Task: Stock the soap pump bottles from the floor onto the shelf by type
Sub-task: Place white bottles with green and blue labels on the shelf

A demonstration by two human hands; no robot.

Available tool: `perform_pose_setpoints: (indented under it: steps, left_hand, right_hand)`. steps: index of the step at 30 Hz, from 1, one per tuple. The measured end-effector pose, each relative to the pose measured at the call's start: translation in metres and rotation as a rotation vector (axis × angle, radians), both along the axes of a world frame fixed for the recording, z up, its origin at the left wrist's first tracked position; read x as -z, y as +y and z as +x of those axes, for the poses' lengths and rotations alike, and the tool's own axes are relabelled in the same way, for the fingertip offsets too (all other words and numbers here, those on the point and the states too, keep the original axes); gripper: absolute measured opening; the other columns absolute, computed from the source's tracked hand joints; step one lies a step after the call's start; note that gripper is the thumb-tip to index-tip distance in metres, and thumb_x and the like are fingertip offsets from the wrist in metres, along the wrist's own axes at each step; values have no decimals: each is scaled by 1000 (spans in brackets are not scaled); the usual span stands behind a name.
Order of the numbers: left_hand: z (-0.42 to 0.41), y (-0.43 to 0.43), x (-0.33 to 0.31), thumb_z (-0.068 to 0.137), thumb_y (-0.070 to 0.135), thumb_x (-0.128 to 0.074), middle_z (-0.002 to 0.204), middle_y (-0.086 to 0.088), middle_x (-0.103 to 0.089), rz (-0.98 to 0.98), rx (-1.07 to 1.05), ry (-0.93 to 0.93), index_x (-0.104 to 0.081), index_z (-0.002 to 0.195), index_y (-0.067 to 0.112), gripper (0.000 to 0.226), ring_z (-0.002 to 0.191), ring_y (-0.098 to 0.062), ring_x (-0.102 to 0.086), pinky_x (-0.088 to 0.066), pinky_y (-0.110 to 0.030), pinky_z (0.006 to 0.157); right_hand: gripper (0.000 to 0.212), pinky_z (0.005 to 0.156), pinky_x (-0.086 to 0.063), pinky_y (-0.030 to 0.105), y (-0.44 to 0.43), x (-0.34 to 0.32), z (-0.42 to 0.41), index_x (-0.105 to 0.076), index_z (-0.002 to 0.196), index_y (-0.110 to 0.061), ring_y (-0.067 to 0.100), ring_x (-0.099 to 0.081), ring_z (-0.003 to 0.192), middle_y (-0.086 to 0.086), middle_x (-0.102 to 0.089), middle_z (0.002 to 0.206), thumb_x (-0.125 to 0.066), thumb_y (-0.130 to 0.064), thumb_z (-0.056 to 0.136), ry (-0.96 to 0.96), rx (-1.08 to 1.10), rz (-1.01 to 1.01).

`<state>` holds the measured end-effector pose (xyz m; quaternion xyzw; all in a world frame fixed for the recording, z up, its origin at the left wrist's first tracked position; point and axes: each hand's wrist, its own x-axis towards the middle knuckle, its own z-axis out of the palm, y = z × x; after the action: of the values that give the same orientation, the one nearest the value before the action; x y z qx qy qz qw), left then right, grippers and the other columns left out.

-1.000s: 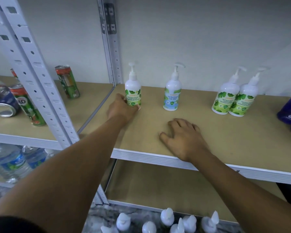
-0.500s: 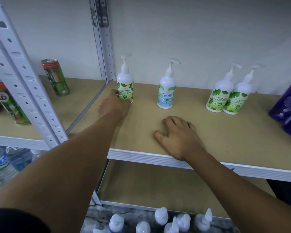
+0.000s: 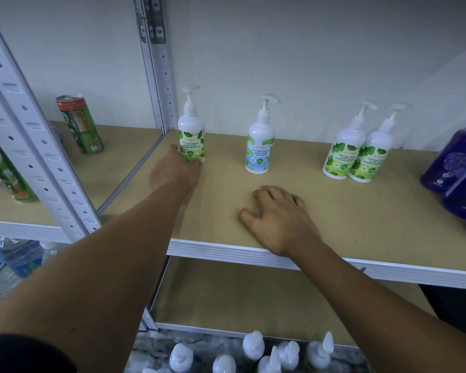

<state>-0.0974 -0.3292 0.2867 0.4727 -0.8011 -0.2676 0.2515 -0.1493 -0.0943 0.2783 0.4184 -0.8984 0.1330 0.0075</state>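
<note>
The green-label bottle (image 3: 191,142) nearer the upright (image 3: 160,84)

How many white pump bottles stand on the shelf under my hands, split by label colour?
Green-label bottles: 3
Blue-label bottle: 1
Total: 4

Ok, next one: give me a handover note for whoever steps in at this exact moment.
Left hand grips the lone green-label bottle low down, upright at the back left of the shelf.
Right hand rests open on the shelf, holding nothing.
Done: that bottle, a blue-label bottle and a green-label pair stand on the shelf.
Left: the floor bottles below; the lone green one probably belongs with the pair.
</note>
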Motion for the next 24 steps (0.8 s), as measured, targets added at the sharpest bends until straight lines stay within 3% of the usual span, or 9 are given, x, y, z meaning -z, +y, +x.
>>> perform_pose_setpoints:
  steps: [3, 9, 14, 17, 19, 21, 24]
  left_hand:
    - [11, 12, -5, 85, 53, -67, 137, -7, -59, 8, 3, -4, -44, 139, 17, 70, 127, -32, -54, -40, -38, 99]
    - [49, 59, -2, 79, 59, -71, 145, -8, -51, -30, 91, -100, -40, 146, 17, 85, 136, -32, -44, -35, -42, 113]
    - [85, 122, 4, 86, 58, -62, 142, -4, -56, -104, 165, -180, -57, 136, 22, 63, 134, -27, -47, -31, -38, 113]
    - [103, 167, 16, 92, 50, -58, 154, -1, -44, -113, 224, -138, -55, 138, 19, 56, 147, -26, -28, -16, -43, 121]
    - [111, 202, 21, 92, 48, -61, 160, -2, -33, -91, 281, -133, -48, 144, 18, 62, 151, -27, -16, -19, -47, 120]
    - [114, 236, 25, 89, 46, -67, 160, -5, -32, -74, 321, -78, -51, 141, 18, 61, 150, -30, -20, -25, -46, 117]
    - [116, 290, 38, 89, 40, -69, 149, -8, -46, 13, 394, 29, -62, 127, 19, 45, 138, -30, -39, -31, -38, 112]
  right_hand:
    - [63, 120, -17, 43, 1, -2, 0, -48, 139, -25, 17, -27, 144, -5, -39, 152, -35, -65, 93, -14, 3, -14]
    - [52, 111, -31, 37, 11, -6, 7, -61, 124, -20, 22, -45, 126, -2, -54, 131, -47, -57, 90, -41, 39, -120]
    - [40, 106, -34, 36, 55, 0, 27, -64, 122, -18, 24, -49, 121, 0, -57, 129, -51, -44, 93, -33, 3, -174]
    - [44, 109, -37, 39, 101, 10, 44, -67, 122, -13, 26, -52, 123, 4, -60, 129, -55, -40, 88, -23, -54, -256]
    - [43, 111, -37, 40, 137, 19, 56, -68, 119, -13, 23, -49, 129, 4, -58, 134, -58, -41, 87, -13, -63, -285]
    - [37, 106, -38, 33, 174, 28, 68, -71, 114, -16, 21, -50, 128, 2, -58, 132, -59, -42, 90, -78, 3, -319]
    - [35, 94, -45, 29, 230, 54, 82, -72, 107, -18, 20, -60, 109, -1, -63, 114, -57, -44, 89, -184, 131, -365]
